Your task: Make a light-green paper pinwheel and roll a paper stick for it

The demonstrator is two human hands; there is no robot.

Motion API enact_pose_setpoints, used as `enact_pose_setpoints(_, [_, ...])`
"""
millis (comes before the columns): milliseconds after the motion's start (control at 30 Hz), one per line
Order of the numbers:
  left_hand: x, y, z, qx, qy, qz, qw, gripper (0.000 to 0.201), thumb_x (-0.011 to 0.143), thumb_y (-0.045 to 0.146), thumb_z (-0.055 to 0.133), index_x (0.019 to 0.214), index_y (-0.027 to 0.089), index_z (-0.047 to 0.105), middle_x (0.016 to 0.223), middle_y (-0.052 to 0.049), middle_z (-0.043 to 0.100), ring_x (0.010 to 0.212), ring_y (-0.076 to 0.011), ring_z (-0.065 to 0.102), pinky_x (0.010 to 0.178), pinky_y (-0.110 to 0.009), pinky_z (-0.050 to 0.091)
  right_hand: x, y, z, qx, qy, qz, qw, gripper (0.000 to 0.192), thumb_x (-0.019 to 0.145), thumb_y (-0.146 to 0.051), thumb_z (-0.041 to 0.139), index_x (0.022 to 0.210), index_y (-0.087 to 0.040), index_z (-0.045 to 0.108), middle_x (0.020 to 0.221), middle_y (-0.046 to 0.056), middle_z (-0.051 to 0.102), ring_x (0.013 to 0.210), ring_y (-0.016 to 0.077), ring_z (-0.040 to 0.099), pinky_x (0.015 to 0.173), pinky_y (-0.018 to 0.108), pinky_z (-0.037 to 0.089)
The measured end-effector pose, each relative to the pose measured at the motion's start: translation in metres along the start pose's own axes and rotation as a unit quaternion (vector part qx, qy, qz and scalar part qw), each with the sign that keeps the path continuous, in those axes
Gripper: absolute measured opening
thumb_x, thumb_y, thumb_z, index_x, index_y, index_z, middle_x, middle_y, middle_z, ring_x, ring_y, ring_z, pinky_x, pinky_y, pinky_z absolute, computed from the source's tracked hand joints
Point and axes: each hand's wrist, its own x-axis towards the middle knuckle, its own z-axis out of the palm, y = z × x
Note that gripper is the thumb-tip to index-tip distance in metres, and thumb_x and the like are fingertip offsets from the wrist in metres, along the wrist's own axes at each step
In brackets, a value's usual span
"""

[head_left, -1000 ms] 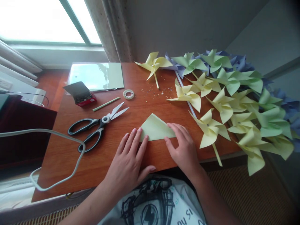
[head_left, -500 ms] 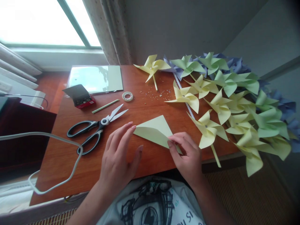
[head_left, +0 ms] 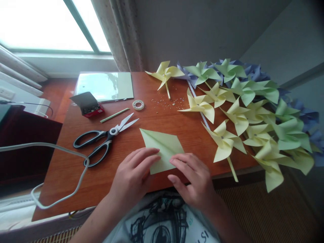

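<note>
A pale yellow-green sheet of paper (head_left: pixel 163 143) lies on the table in front of me, unfolded, with a crease running diagonally across it. My left hand (head_left: pixel 138 170) rests its fingertips on the paper's left side. On the right, my right hand (head_left: pixel 191 175) touches the sheet with outstretched fingers, its thumb apart below the edge. Neither hand grips the paper. Left of the sheet lie black-handled scissors (head_left: pixel 107 135), their blades spread apart.
Behind the scissors are a thin green paper stick (head_left: pixel 114 115), a tape roll (head_left: pixel 138 105), an open small red box (head_left: pixel 91 108) and a plastic-wrapped paper pack (head_left: pixel 121 84). Several yellow, green and purple pinwheels (head_left: pixel 222 136) crowd the right. A white cable (head_left: pixel 78 182) loops at left.
The folded triangle of paper has been opened out and turned. My right hand has let go of its pinched corner, and my left hand has moved down onto the sheet.
</note>
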Motion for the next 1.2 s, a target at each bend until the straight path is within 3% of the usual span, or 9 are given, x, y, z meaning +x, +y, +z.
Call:
enact_pose_setpoints(133, [-0.002, -0.010, 0.000, 0.009, -0.031, 0.022, 0.999, 0.040, 0.078, -0.002, 0.057, 0.109, 0.020, 0.069, 0.120, -0.009, 0.073, 0.113, -0.0248, 0.067, 0.100, -0.039, 0.055, 0.005, -0.004, -0.004, -0.010, -0.031, 0.005, 0.999, 0.029, 0.096, -0.015, 0.060, 0.124, -0.017, 0.067, 0.122, 0.012, 0.072, 0.107, 0.0256, 0.067, 0.096, 0.042, 0.056])
enact_pose_setpoints(300, [0.001, -0.022, -0.007, -0.010, -0.059, 0.040, 0.997, 0.027, 0.087, 0.002, 0.056, 0.100, 0.020, 0.071, 0.116, -0.009, 0.075, 0.112, -0.0227, 0.069, 0.098, -0.036, 0.056, 0.020, -0.001, -0.009, -0.050, -0.052, 0.006, 0.997, 0.035, 0.095, -0.006, 0.053, 0.125, -0.017, 0.067, 0.126, 0.012, 0.071, 0.109, 0.0257, 0.065, 0.097, 0.043, 0.056])
enact_pose_setpoints(433, [0.003, -0.034, -0.019, -0.038, -0.098, 0.029, 0.994, 0.029, 0.089, 0.004, 0.054, 0.097, 0.022, 0.074, 0.116, -0.007, 0.078, 0.118, -0.0220, 0.068, 0.100, -0.034, 0.056, 0.031, 0.014, -0.019, -0.079, -0.081, -0.046, 0.993, 0.043, 0.092, 0.004, 0.047, 0.121, -0.019, 0.069, 0.127, 0.007, 0.074, 0.114, 0.0287, 0.061, 0.097, 0.049, 0.054])
enact_pose_setpoints(567, [0.001, -0.046, -0.029, -0.049, -0.115, 0.007, 0.992, 0.030, 0.090, 0.006, 0.052, 0.099, 0.023, 0.075, 0.120, -0.006, 0.078, 0.123, -0.0215, 0.067, 0.105, -0.034, 0.055, 0.035, 0.034, -0.022, -0.086, -0.107, -0.094, 0.986, 0.049, 0.091, 0.006, 0.045, 0.124, -0.021, 0.068, 0.137, 0.006, 0.070, 0.136, 0.0317, 0.051, 0.104, 0.056, 0.049])
enact_pose_setpoints(767, [0.001, -0.046, -0.038, -0.061, -0.113, -0.023, 0.992, 0.026, 0.094, 0.014, 0.052, 0.092, 0.023, 0.076, 0.120, -0.005, 0.078, 0.123, -0.0229, 0.068, 0.105, -0.037, 0.056, 0.031, 0.055, -0.011, -0.080, -0.063, -0.106, 0.989, 0.041, 0.094, -0.001, 0.053, 0.121, -0.025, 0.071, 0.133, 0.005, 0.072, 0.140, 0.0294, 0.051, 0.106, 0.054, 0.052])
enact_pose_setpoints(967, [0.002, -0.045, -0.042, -0.109, -0.137, -0.047, 0.983, 0.027, 0.095, 0.016, 0.051, 0.089, 0.023, 0.076, 0.122, -0.005, 0.077, 0.121, -0.0255, 0.069, 0.107, -0.043, 0.054, 0.035, 0.063, -0.009, -0.070, -0.042, -0.098, 0.992, 0.046, 0.092, 0.000, 0.053, 0.124, -0.029, 0.071, 0.139, 0.006, 0.069, 0.144, 0.0282, 0.048, 0.109, 0.056, 0.052])
enact_pose_setpoints(1067, [0.002, -0.047, -0.043, -0.131, -0.143, -0.044, 0.980, 0.024, 0.094, 0.015, 0.054, 0.090, 0.023, 0.076, 0.123, -0.006, 0.077, 0.123, -0.0265, 0.068, 0.105, -0.042, 0.055, 0.037, 0.063, -0.013, -0.050, -0.045, -0.096, 0.993, 0.042, 0.093, -0.002, 0.054, 0.122, -0.028, 0.072, 0.139, 0.007, 0.068, 0.140, 0.0275, 0.051, 0.108, 0.056, 0.053])
enact_pose_setpoints(1200, [0.001, -0.047, -0.043, -0.126, -0.109, -0.081, 0.983, 0.024, 0.095, 0.015, 0.053, 0.091, 0.022, 0.076, 0.126, -0.007, 0.075, 0.116, -0.0260, 0.071, 0.095, -0.036, 0.060, 0.036, 0.062, -0.021, -0.028, -0.046, -0.088, 0.995, 0.032, 0.095, -0.008, 0.059, 0.116, -0.026, 0.074, 0.137, 0.010, 0.069, 0.132, 0.0272, 0.059, 0.105, 0.053, 0.056])
